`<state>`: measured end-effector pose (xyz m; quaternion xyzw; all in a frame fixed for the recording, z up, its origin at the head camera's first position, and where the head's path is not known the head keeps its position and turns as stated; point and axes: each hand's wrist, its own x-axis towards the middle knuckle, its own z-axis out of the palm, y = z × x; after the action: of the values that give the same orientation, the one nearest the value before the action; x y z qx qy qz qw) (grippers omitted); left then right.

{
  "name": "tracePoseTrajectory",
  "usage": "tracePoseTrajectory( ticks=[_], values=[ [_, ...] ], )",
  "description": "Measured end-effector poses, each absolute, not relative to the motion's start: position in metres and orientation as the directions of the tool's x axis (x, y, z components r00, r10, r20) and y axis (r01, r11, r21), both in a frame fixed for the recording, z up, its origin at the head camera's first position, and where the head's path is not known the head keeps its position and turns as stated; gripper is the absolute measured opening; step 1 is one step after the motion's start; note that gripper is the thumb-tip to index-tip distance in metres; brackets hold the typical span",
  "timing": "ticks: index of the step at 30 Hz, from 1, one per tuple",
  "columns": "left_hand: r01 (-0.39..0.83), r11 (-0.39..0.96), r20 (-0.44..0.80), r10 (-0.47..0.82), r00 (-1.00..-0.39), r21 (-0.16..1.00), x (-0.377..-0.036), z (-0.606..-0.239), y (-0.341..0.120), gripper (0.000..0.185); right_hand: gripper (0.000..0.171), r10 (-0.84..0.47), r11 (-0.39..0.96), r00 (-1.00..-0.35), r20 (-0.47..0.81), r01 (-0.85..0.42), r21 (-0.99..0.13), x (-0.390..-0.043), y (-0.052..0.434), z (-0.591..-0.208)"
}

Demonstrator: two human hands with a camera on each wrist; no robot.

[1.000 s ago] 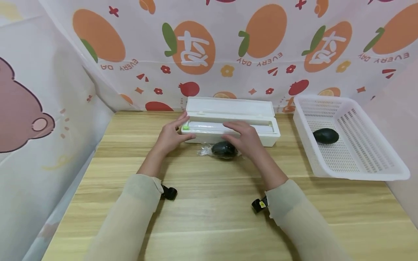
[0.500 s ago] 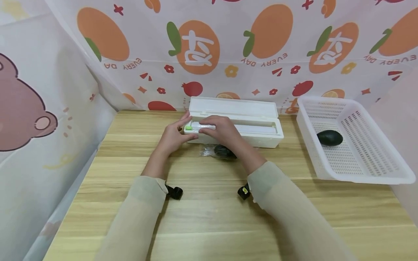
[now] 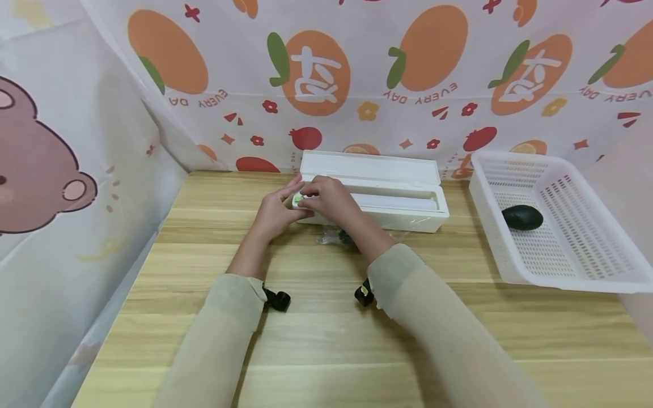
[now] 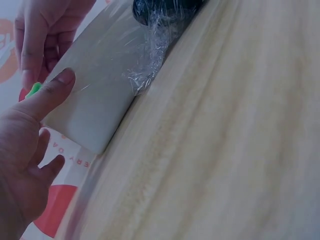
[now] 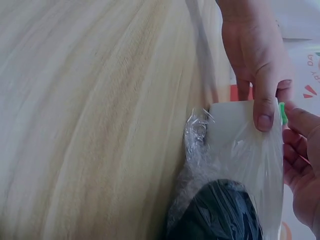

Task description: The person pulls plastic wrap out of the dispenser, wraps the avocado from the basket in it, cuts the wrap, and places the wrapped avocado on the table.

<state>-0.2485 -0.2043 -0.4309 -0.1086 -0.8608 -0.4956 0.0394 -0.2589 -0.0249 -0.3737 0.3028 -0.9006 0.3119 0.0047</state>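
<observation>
Landmark: the white cling-film dispenser box (image 3: 374, 195) is lying with its lid open near the back edge of the wooden table (image 3: 326, 334).
Left hand: the left hand (image 3: 278, 207) is gripping the box's left end, its thumb (image 4: 50, 92) pressing flat on the front wall.
Right hand: the right hand (image 3: 329, 198) is reaching over to the same left end, its curled fingers pinching at the small green slide cutter (image 3: 297, 198) on the box's top edge; whether they are actually gripping it cannot be told.
Green slide cutter: it is sitting at the far left of the box, between the two hands.
Wrapped avocado: the dark avocado (image 5: 220, 212), covered in clear cling film (image 5: 197, 137), is lying just in front of the box, beneath the right forearm.
Basket: the white plastic basket (image 3: 586, 260) is standing right of the box, holding a second avocado (image 3: 522, 217).
</observation>
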Motion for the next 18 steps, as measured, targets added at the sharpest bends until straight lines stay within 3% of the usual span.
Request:
tracePoseTrajectory(
  ticks=[10,18],
  values=[
    [0.348,0.597,0.295,0.19,-0.937,0.722,-0.2474,-0.4283,-0.2025,0.074,0.021,-0.557,0.647,-0.808,0.19,-0.566,-0.511,-0.2619,-0.0315,-0.3775],
    [0.37,0.628,0.315,0.203,-0.927,0.685,-0.2466,-0.4278,-0.2054,0.072,0.024,-0.588,0.624,-0.784,0.198,-0.596,-0.506,-0.2637,-0.0346,-0.3793]
  ],
)
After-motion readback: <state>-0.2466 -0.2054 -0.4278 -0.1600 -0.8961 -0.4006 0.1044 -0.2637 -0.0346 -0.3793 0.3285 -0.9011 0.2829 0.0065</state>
